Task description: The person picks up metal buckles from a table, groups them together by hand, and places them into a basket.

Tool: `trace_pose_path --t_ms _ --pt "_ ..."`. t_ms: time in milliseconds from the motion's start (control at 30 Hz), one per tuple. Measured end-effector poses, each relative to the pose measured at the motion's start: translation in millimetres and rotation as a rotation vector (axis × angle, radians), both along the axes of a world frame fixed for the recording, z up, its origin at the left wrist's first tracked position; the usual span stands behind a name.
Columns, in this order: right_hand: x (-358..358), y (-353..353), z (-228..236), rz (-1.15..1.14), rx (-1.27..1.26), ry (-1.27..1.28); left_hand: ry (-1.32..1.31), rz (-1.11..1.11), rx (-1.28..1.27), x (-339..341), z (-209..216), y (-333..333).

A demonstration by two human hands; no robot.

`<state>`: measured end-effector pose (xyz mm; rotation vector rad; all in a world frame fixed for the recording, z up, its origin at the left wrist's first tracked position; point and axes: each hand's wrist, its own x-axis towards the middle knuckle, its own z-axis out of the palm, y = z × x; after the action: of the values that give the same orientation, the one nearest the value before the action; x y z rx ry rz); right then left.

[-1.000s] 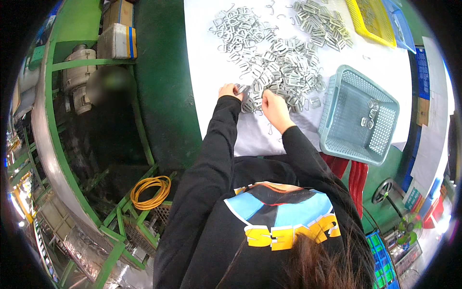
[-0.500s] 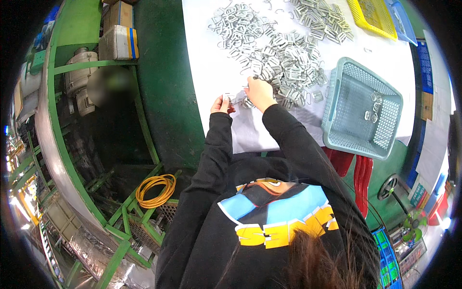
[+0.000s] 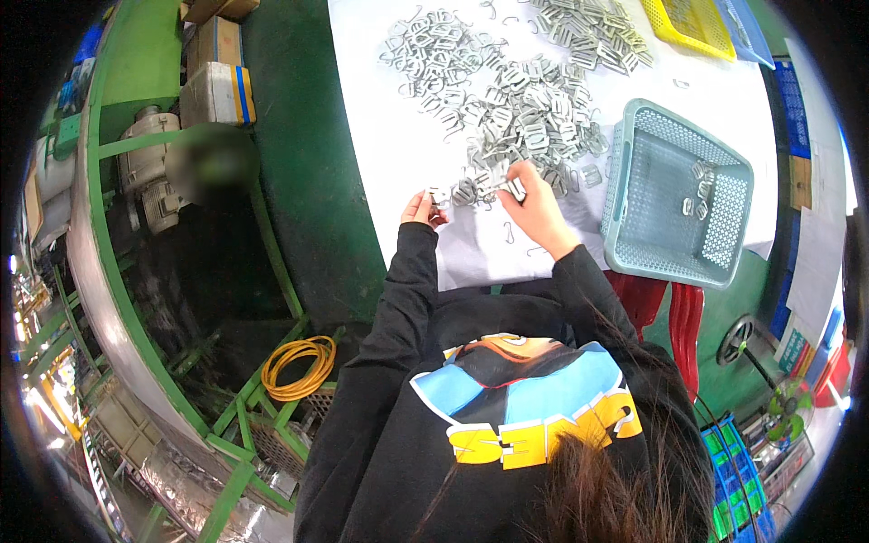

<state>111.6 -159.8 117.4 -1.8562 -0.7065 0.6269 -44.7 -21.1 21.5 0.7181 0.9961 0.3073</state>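
Observation:
My left hand [image 3: 421,210] is at the near left edge of the pile, its thumb and fingers closed on a small silvery metal buckle [image 3: 438,195]. To its right, my right hand [image 3: 536,213] pinches another metal buckle [image 3: 515,189] between thumb and forefinger. Just beyond both hands a heap of grey slotted metal buckles [image 3: 534,118] spreads over the white table cover [image 3: 371,100]. Some loose buckles lie between the two hands. A thin bent wire hook [image 3: 509,233] rests on the cloth below my right hand.
To the right stands a grey-blue perforated plastic basket [image 3: 634,217] with several buckles inside. Looser ring-like metal pieces [image 3: 434,45] lie at the far left of the table, more slotted buckles [image 3: 593,32] at the far middle. A yellow basket [image 3: 692,36] stands at the far right.
My right hand has drawn back from the heap, to the right and nearer to me, and now pinches a buckle. The left hand stays nearly in place with its piece.

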Motion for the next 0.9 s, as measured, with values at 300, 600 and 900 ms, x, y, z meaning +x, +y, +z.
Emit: trace_pose_path --t_ms 300,600,900 --pt "5 -58 -60 -0.252 0.042 0.998 0.094 -0.132 0.100 5 1 -11" --pt "18 -68 -79 -0.261 -0.472 0.412 -0.004 -0.187 0.106 16 10 -10" --pt "20 -61 -89 -0.321 -0.013 0.927 -0.030 -0.163 0.072 19 16 -12"
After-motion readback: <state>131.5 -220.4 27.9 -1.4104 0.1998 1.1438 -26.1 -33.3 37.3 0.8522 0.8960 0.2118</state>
